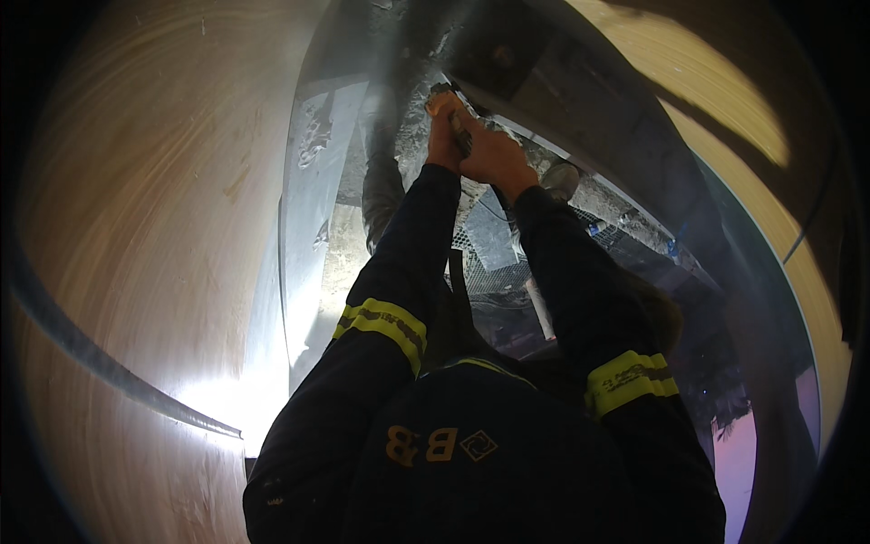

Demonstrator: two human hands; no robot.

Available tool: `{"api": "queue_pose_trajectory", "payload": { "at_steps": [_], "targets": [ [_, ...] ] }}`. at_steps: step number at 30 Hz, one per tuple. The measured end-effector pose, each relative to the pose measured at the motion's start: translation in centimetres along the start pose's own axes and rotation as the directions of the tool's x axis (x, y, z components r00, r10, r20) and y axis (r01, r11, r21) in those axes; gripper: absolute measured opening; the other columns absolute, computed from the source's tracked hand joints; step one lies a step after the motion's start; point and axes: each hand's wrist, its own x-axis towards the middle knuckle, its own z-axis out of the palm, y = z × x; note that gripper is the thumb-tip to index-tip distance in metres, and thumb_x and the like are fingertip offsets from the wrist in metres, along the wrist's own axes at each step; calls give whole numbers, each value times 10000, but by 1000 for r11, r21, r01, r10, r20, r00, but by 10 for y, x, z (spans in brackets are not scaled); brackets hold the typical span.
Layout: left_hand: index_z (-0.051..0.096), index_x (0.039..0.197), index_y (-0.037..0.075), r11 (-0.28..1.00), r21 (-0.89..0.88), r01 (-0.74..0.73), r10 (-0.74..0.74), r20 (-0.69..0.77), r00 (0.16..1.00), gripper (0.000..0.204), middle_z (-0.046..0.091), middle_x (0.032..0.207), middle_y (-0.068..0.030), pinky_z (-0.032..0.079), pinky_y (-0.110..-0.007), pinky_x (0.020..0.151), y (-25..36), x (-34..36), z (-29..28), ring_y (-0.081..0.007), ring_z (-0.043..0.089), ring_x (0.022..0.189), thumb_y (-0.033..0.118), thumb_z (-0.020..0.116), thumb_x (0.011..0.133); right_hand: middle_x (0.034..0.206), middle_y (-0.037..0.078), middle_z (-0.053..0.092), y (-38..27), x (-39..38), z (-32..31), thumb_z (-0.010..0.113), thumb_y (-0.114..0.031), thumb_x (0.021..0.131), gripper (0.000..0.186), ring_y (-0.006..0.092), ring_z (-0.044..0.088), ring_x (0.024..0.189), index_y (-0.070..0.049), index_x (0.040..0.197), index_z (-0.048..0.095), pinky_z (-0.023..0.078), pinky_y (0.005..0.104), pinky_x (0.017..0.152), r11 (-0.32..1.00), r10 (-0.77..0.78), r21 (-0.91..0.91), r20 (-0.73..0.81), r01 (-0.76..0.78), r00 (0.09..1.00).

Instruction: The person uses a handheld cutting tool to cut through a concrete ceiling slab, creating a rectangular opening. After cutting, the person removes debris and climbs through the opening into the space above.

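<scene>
Both of my arms, in dark sleeves with yellow reflective bands, reach up to the top middle. My left hand (442, 136) and my right hand (497, 156) grip a small dark tool (463, 137) together, my left hand higher and my right hand beside it. The tool's top rests near a dusty grey metal edge; whether it touches cannot be told. My fingers are wrapped round it, hiding much of its body. Below my hands lie a grey plate (489, 240) on dark mesh and a thin cable.
A tall pale wooden panel (154, 227) curves along the left, with bright glare low down. A dusty trouser leg (382, 204) and a shoe (562, 179) flank my arms. A dark beam (634, 136) and yellow panels (716, 72) close in the right. Small blue items (596, 228) sit on the ledge.
</scene>
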Motion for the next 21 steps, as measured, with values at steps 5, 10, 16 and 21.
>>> {"api": "queue_pose_trajectory", "payload": {
  "at_steps": [5, 10, 16, 21],
  "targets": [
    [629, 1155, 136, 1000, 16, 4, -4, 21, 1000, 313, 664, 936, -54, 595, -369, 736, 2, -13, 6, -219, 698, 815, 393, 677, 983, 1072, 264, 772, -8, -12, -8, 775, -350, 776, 973, 462, 756, 999, -244, 1644, 348, 601, 545, 890, 1000, -12, -12, -9, 11, 1000],
    [631, 1135, 100, 1000, -9, 11, -11, -22, 1000, 333, 676, 930, -61, 594, -363, 723, 4, -40, 27, -213, 700, 797, 402, 668, 999, 1063, 279, 766, -12, -29, -22, 771, -304, 765, 1028, 483, 742, 1006, -275, 1678, 300, 589, 537, 892, 999, 5, 39, 23, -6, 1000],
    [630, 1106, 85, 1000, 10, -8, 8, -29, 1000, 352, 675, 898, -60, 592, -358, 704, 0, -64, 38, -211, 697, 766, 420, 670, 1006, 1000, 284, 765, -13, -51, -24, 768, -300, 784, 1009, 496, 744, 949, -271, 1677, 301, 584, 560, 855, 998, 10, 70, -14, -9, 1000],
    [627, 1102, 82, 999, 30, -30, 31, -35, 999, 380, 674, 899, -60, 591, -352, 696, -1, -73, 43, -205, 696, 759, 442, 689, 997, 992, 252, 774, -18, -62, -28, 765, -236, 745, 1006, 466, 757, 944, -288, 1647, 322, 605, 553, 829, 998, 31, 55, -19, -30, 999]
  ]
}}
